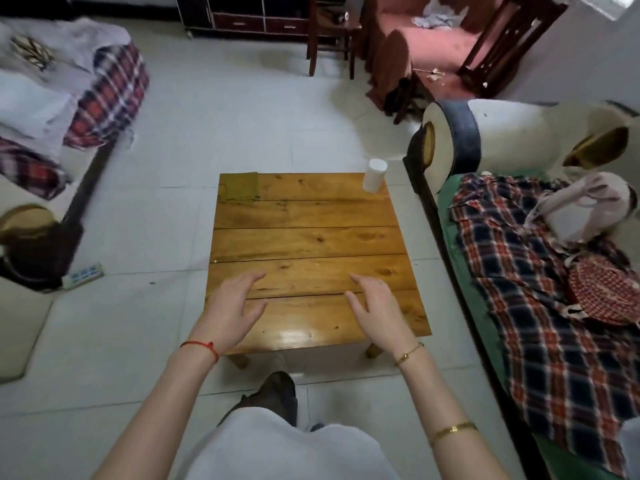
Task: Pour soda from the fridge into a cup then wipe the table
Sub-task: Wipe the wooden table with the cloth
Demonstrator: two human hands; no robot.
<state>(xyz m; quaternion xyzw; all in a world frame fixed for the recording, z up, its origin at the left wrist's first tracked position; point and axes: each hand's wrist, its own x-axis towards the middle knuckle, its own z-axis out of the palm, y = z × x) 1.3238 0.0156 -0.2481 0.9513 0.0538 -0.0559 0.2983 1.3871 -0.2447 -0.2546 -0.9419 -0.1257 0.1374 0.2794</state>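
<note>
A small square wooden table (304, 242) stands on the tiled floor in front of me. A white paper cup (374, 176) stands upright at its far right corner. A flat olive-green cloth (240, 187) lies on the far left corner. My left hand (232, 309) hovers over the near left part of the table, fingers spread, holding nothing. My right hand (375, 308) hovers over the near right part, also empty with fingers apart. No soda bottle and no fridge are in view.
A sofa with a plaid blanket (540, 289) runs close along the table's right side. Another sofa with plaid cloth (104, 98) is at the left. A wooden chair (330, 36) and a dark cabinet (242, 15) stand at the back. A power strip (85, 275) lies on the floor at left.
</note>
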